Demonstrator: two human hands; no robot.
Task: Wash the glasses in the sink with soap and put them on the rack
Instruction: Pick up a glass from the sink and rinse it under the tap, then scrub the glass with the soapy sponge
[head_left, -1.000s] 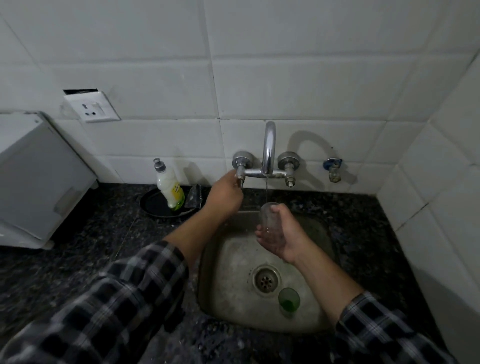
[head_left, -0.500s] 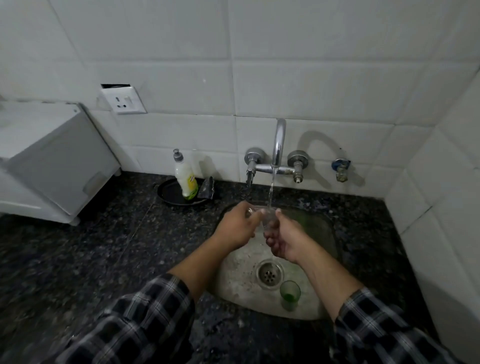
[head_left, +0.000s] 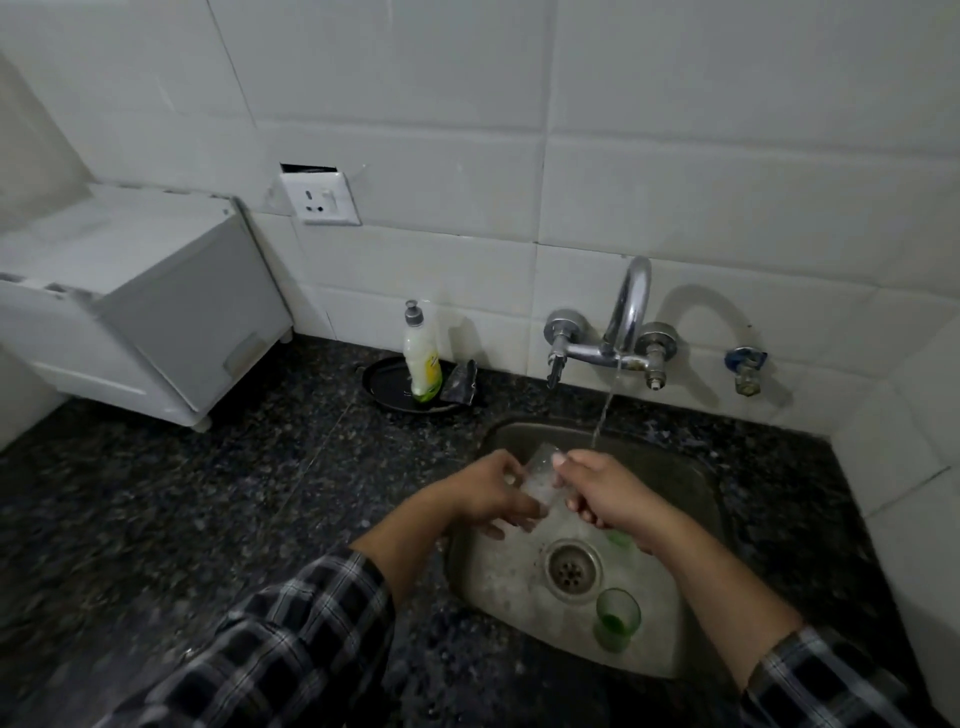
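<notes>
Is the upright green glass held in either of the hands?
No, the green glass stands free in the sink, while the left hand and right hand hold a clear glass.

The speckled counter (head_left: 208, 519) holds a white box (head_left: 197, 312) (far left), a black tray (head_left: 387, 387) and the sink (head_left: 675, 483).

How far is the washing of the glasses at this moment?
Done: nothing visible; no rack or racked glass is in view. In hand: the left hand and right hand hold a clear glass over the sink, tap running. Left: the green glass standing by the drain, then racking.
</notes>
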